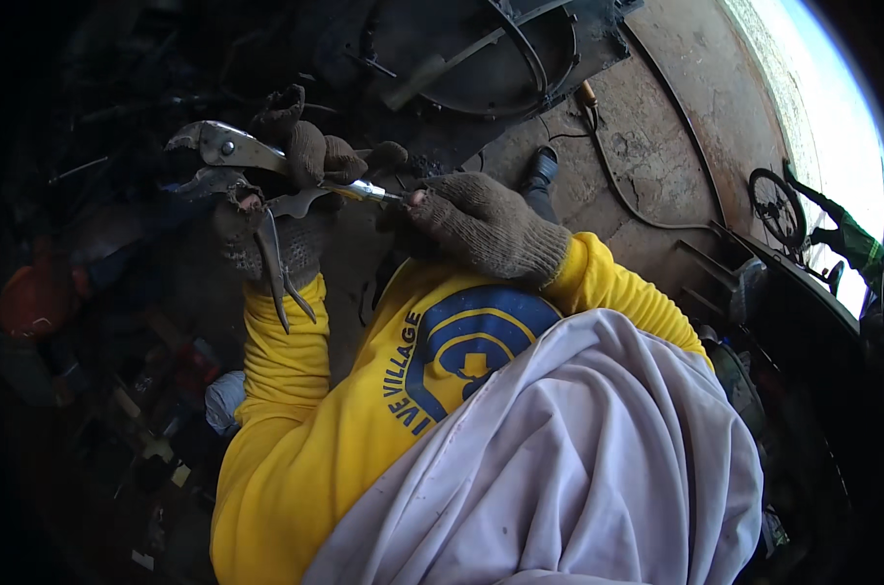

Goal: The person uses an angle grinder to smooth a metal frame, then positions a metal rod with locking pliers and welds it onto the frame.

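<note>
My left hand, in a worn brown knit glove, is closed around slip-joint pliers whose silver jaws point left. Below those jaws, a second plier-like tool with two slim dark handles hangs from the same grip; where the two meet is hidden. A slim tool with a yellow body and silver tip sticks out rightward from under the left fingers. My right hand, also gloved, pinches at the end of that tip, its thumb showing through a hole in the glove.
Dark metal plate with round bars stands ahead. A hose with a torch-like end curves over the cracked concrete floor. A shoe shows beyond my right hand. A bicycle wheel is far right; a red round object lies left amid dim clutter.
</note>
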